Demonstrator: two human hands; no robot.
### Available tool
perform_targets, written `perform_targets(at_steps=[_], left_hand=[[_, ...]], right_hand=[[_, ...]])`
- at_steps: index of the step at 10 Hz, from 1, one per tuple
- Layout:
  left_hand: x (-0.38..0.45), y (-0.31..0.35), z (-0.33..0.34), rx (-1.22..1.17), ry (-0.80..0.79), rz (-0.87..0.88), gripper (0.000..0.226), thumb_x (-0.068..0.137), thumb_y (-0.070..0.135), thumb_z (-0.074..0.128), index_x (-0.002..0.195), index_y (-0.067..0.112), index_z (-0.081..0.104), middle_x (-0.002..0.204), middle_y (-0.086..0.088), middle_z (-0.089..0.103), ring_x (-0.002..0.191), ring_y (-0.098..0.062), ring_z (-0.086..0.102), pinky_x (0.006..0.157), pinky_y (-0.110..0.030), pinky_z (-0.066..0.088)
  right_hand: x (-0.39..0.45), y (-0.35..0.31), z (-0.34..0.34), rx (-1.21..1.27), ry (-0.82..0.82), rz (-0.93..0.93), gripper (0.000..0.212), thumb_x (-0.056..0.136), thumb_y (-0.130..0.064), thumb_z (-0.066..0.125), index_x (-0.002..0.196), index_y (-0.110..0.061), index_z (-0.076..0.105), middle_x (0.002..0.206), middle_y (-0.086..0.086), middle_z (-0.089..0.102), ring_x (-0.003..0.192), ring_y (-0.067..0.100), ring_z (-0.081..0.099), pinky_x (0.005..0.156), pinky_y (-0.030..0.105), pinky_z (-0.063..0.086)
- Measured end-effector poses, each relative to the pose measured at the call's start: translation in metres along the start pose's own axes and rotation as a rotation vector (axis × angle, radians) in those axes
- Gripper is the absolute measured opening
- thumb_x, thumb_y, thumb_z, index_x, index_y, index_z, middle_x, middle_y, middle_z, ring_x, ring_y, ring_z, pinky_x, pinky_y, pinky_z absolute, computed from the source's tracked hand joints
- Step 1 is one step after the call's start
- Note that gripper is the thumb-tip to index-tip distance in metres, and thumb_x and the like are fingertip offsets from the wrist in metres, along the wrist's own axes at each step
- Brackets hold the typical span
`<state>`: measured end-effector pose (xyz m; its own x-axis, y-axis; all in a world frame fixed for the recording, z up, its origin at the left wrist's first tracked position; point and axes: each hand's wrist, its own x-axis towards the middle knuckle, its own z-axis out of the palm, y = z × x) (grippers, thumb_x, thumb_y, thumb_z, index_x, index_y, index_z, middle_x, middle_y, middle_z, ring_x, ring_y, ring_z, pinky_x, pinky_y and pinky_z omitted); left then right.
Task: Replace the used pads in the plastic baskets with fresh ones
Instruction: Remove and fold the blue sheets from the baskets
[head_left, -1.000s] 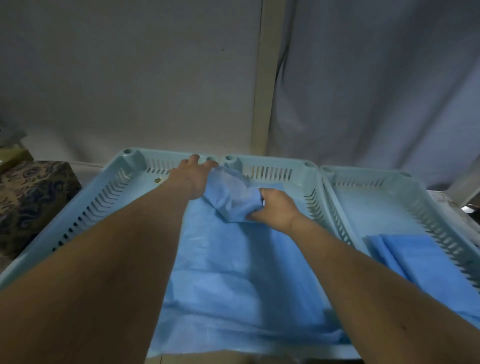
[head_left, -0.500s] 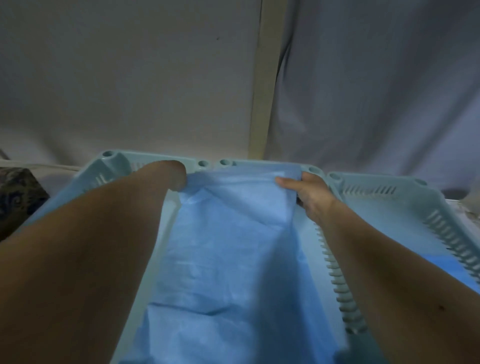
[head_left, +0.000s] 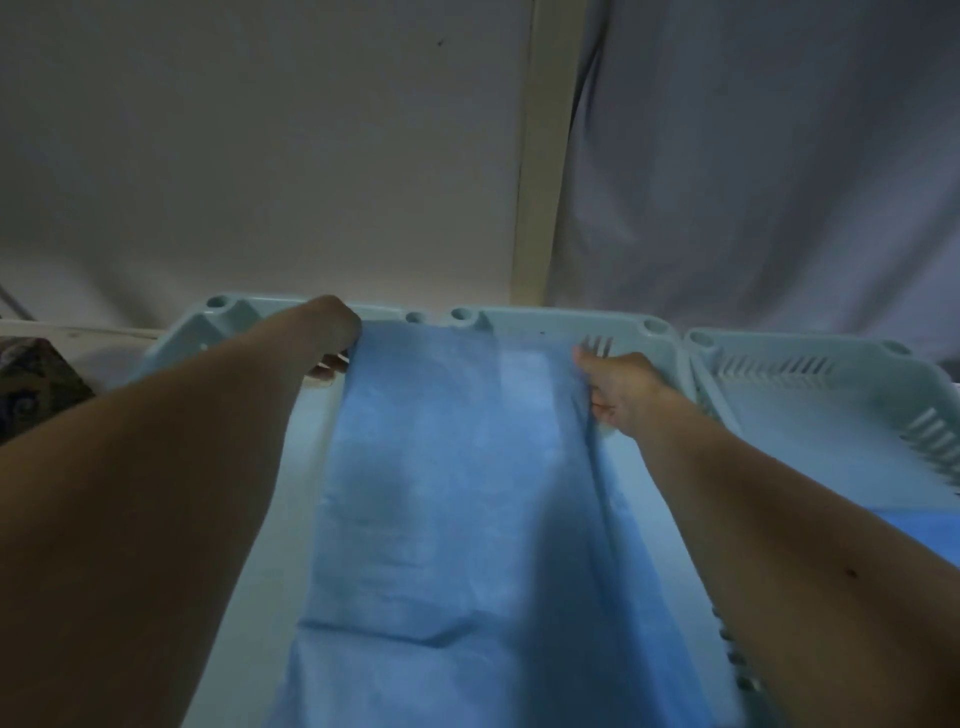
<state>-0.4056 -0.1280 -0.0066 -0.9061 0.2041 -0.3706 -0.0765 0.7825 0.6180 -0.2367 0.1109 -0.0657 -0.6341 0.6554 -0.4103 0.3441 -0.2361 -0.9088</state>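
Since 0.5 s ago we've spread the pad (head_left: 457, 467) wider; left hand (head_left: 332, 338) & right hand (head_left: 618, 384) pinch its far corners by the basket (head_left: 545, 319) back rim. Keep it taut, then press flat.

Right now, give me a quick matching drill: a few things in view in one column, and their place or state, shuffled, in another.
Things:
1. left hand
2. right hand
3. blue pad
4. second basket

Places or states:
A. spread along the floor of the middle basket
B. grips the pad's far left corner
C. stands to the right, with slotted walls
D. holds the pad's far right edge

Pairs: 1-B, 2-D, 3-A, 4-C
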Motion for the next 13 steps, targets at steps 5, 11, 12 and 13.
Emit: perform_targets(at_steps=[5, 11, 12, 13], left_hand=[[0.011, -0.012, 0.022, -0.357, 0.164, -0.002, 0.027, 0.089, -0.001, 0.054, 0.066, 0.006, 0.042, 0.067, -0.012, 0.04, 0.07, -0.024, 0.041, 0.061, -0.034, 0.04], [-0.023, -0.014, 0.023, -0.704, -0.237, -0.053, 0.04, 0.093, 0.01, 0.057, 0.131, -0.001, 0.049, 0.1, -0.015, 0.066, 0.065, -0.024, 0.068, 0.059, -0.036, 0.057], [-0.016, -0.015, 0.029, -0.861, -0.116, 0.05, 0.03, 0.095, 0.016, 0.056, 0.12, -0.002, 0.054, 0.108, -0.019, 0.062, 0.058, -0.021, 0.068, 0.051, -0.036, 0.057], [-0.008, -0.017, 0.036, -0.764, 0.078, 0.072, 0.022, 0.095, 0.024, 0.056, 0.085, 0.006, 0.061, 0.086, -0.011, 0.061, 0.072, -0.025, 0.063, 0.079, -0.042, 0.054]], right_hand=[[0.013, 0.018, 0.004, -0.574, 0.238, -0.126, 0.019, 0.088, -0.009, 0.053, 0.105, -0.01, 0.045, 0.1, 0.011, 0.046, 0.088, 0.021, 0.045, 0.075, 0.03, 0.038], [0.001, 0.029, -0.001, -0.733, 0.27, -0.133, 0.05, 0.091, -0.005, 0.05, 0.135, 0.004, 0.029, 0.123, 0.018, 0.053, 0.109, 0.032, 0.056, 0.072, 0.029, 0.037], [0.001, 0.03, -0.001, -0.766, 0.276, -0.138, 0.048, 0.089, -0.005, 0.055, 0.131, 0.003, 0.034, 0.12, 0.018, 0.054, 0.106, 0.033, 0.056, 0.07, 0.028, 0.038], [-0.001, 0.031, -0.002, -0.797, 0.273, -0.157, 0.049, 0.089, -0.009, 0.06, 0.13, 0.002, 0.036, 0.12, 0.019, 0.055, 0.108, 0.033, 0.057, 0.071, 0.029, 0.038]])
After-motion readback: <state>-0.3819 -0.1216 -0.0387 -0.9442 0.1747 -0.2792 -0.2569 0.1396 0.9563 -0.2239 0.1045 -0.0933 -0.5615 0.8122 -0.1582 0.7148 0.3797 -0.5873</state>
